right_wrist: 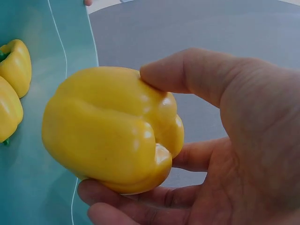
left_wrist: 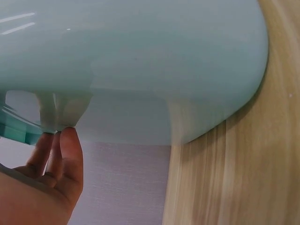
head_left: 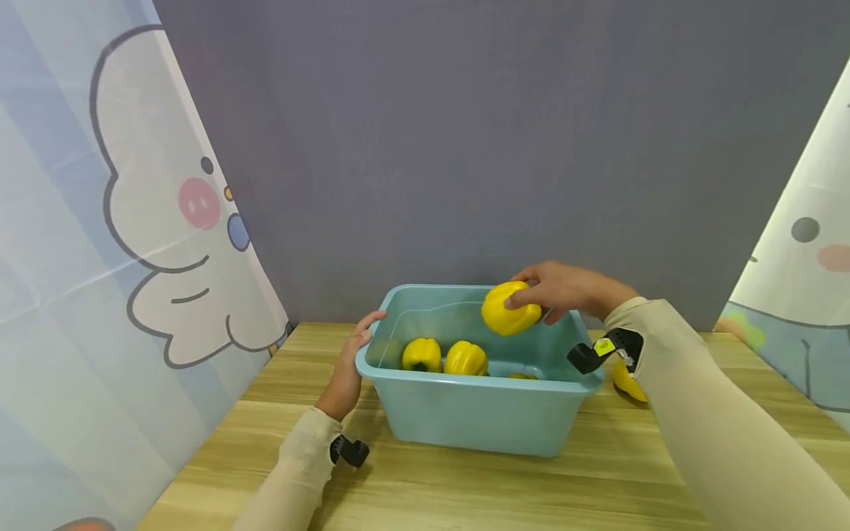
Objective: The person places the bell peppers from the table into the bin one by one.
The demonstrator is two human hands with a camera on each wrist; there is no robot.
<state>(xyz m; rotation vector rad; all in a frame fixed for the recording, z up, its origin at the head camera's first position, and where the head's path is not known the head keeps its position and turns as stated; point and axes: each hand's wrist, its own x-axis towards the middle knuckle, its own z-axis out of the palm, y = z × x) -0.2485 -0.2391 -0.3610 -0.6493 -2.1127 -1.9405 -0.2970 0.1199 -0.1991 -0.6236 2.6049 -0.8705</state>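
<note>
A yellow bell pepper point(head_left: 506, 313) is held in my right hand point(head_left: 563, 287) over the right half of a light blue plastic bin point(head_left: 474, 413). In the right wrist view, the thumb presses one side of the pepper point(right_wrist: 103, 126) and the other fingers support it from beneath. My left hand point(head_left: 347, 372) grips the bin's left rim; its fingertips point(left_wrist: 70, 140) touch the outer wall just under the rim in the left wrist view. Inside the bin lie a yellow pepper point(head_left: 421, 354), a second pepper point(head_left: 466, 359) and a mostly hidden yellow piece point(head_left: 522, 376).
Another yellow pepper point(head_left: 628, 383) sits on the wooden table point(head_left: 465, 487) right of the bin, partly covered by my right wrist. Behind the table rises a grey panel point(head_left: 432, 147). Cartoon-printed curtains point(head_left: 66, 332) hang at both sides.
</note>
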